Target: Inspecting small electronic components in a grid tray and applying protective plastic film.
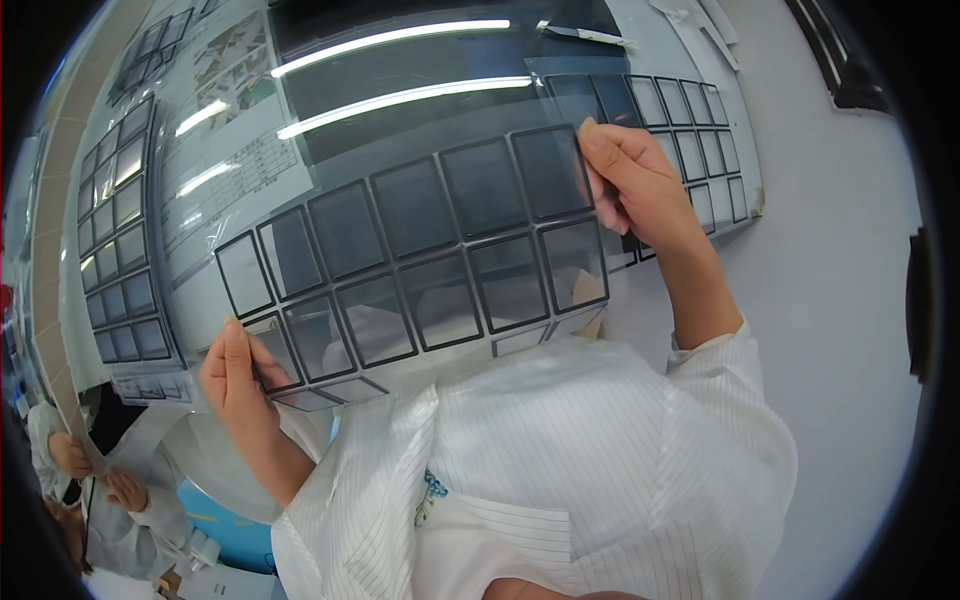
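Observation:
I hold a clear plastic sheet (pixel 420 250) printed with rows of black-framed rectangles, up in front of me and tilted down to the left. My left hand (pixel 240 385) pinches its lower left edge, thumb on top. Gripping the upper right edge is my right hand (pixel 635 185), fingers curled over the film. Both arms are in white striped sleeves.
A glossy dark work surface (pixel 420 70) reflects ceiling lights. Similar sheets lie at the far right (pixel 700 130) and along the left (pixel 115 250). Printed papers (pixel 235 130) rest at the upper left. Another person's hands (pixel 95 470) work at the lower left. A white table (pixel 850 300) spreads right.

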